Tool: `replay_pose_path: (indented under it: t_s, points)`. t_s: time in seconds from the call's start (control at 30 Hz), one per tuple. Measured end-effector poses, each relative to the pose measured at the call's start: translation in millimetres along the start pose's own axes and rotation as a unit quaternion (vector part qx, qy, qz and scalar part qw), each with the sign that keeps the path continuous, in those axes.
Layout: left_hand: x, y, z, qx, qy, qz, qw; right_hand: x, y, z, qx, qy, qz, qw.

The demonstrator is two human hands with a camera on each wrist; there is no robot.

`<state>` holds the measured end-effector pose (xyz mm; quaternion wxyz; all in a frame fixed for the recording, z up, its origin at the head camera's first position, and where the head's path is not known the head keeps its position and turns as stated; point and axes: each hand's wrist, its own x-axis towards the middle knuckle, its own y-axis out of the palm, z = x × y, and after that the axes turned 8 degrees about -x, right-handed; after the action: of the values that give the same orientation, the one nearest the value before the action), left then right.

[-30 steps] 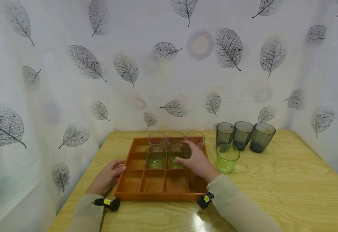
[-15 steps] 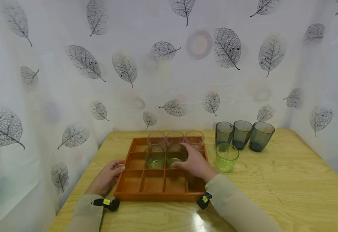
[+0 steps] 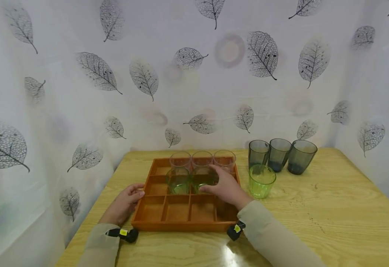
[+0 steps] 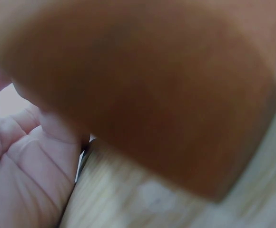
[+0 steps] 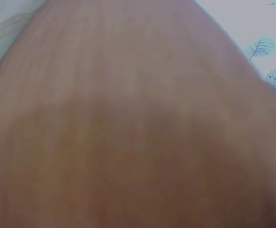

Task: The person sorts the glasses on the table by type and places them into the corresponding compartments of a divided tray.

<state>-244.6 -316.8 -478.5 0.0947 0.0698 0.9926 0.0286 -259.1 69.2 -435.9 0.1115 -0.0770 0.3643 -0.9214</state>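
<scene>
A wooden compartment tray (image 3: 184,225) lies on the table. My right hand (image 3: 226,187) holds a green glass (image 3: 201,178) by its right side, thumb in front and fingers behind, at a compartment of the middle row. Just left of it, a second green glass (image 3: 178,181) stands in the same row. My left hand (image 3: 124,203) grips the tray's left wall. In the left wrist view the palm (image 4: 31,175) shows beside the blurred tray side (image 4: 147,109). Blurred brown wood of the tray (image 5: 128,118) fills most of the right wrist view.
Three clear glasses (image 3: 181,158) stand in the tray's back row. On the table to the right are a light green glass (image 3: 262,181) and three dark grey tumblers (image 3: 301,158). A leaf-patterned curtain (image 3: 214,89) hangs behind the table (image 3: 334,207).
The green glass in my right hand has come down a little into its compartment, and the hand has shifted slightly with it. My left hand stays on the tray.
</scene>
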Motion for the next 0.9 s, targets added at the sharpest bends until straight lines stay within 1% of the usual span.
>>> replay_pose_path:
  t_s: [0.17, 0.3, 0.5, 0.6, 0.7, 0.8, 0.9]
  points:
    - [0.2, -0.1, 0.7, -0.009, -0.006, -0.004, 0.9999, -3, -2, 1, 0.008, -0.005, -0.001, 1.000]
    - [0.6, -0.5, 0.2, -0.006, -0.007, -0.005, 0.9999, -5, -4, 2, 0.023, -0.010, -0.007, 1.000]
    - [0.9, -0.2, -0.4, -0.008, -0.003, 0.001, 1.0000, -7, -9, 2, 0.064, -0.023, -0.009, 0.998]
    - [1.0, -0.4, -0.2, -0.004, -0.001, 0.002, 1.0000, -9, -13, 0, 0.085, -0.030, -0.008, 0.996]
    - [1.0, -0.5, -0.1, -0.002, 0.001, 0.003, 1.0000, -10, -17, -3, 0.093, -0.034, -0.005, 0.995]
    - [0.9, -0.4, 0.2, -0.006, 0.001, 0.003, 1.0000, -11, -22, -6, 0.095, -0.036, -0.005, 0.995]
    - [0.8, -0.4, 0.4, -0.014, 0.001, 0.004, 0.9999, -13, -30, -8, 0.109, -0.040, -0.008, 0.993]
